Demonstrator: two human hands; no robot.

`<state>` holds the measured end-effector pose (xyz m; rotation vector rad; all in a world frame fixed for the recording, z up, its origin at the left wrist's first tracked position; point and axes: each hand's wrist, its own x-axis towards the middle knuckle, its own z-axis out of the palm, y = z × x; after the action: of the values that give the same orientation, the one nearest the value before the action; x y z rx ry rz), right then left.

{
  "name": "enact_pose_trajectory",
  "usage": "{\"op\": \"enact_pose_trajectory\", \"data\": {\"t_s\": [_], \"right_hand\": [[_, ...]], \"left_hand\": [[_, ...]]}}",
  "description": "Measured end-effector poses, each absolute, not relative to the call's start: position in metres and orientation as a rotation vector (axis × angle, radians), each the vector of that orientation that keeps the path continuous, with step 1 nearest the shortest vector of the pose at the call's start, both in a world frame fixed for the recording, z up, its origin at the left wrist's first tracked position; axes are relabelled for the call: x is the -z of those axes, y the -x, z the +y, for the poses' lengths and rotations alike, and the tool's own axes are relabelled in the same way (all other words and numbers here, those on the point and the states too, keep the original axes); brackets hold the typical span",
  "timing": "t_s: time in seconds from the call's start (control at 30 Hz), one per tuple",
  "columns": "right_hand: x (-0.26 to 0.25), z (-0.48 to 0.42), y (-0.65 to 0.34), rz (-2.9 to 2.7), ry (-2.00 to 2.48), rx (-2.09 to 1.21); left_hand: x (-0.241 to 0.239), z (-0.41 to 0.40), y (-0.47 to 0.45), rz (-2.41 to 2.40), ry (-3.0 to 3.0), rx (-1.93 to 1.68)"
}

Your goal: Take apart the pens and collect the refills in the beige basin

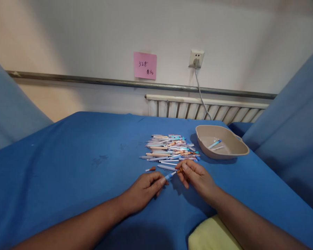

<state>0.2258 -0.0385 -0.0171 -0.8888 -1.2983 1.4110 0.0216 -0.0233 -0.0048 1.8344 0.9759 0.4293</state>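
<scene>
My left hand is closed around a light blue pen, whose white end points up to the right. At that end, my right hand pinches a small brown piece; whether it is joined to the pen I cannot make out. Just beyond my fingers lies a pile of pens in pale purple, peach, white and blue, with a single lilac pen at its near edge. A loose brown pen top with a white stem rests left of it.
A beige plastic basin with a few pens inside stands right of the pile on the blue sheet. Yellow cloth lies under my right forearm. Behind are a metal rail, a radiator and a plugged-in cord.
</scene>
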Motion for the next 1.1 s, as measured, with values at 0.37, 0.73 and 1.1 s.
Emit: {"op": "enact_pose_trajectory", "data": {"t_s": [0.37,0.73,1.1], "right_hand": [[0.015,-0.043,-0.221,-1.331,0.922,-1.436],[0.017,-0.045,-0.218,-1.368,0.941,-1.466],[0.019,-0.051,-0.214,-1.306,0.855,-1.526]], "left_hand": [[0.003,-0.025,-0.024,0.95,-1.866,-0.412],[0.001,-0.027,-0.023,0.965,-1.882,-0.42],[-0.003,-0.029,-0.025,0.896,-1.865,-0.421]]}}
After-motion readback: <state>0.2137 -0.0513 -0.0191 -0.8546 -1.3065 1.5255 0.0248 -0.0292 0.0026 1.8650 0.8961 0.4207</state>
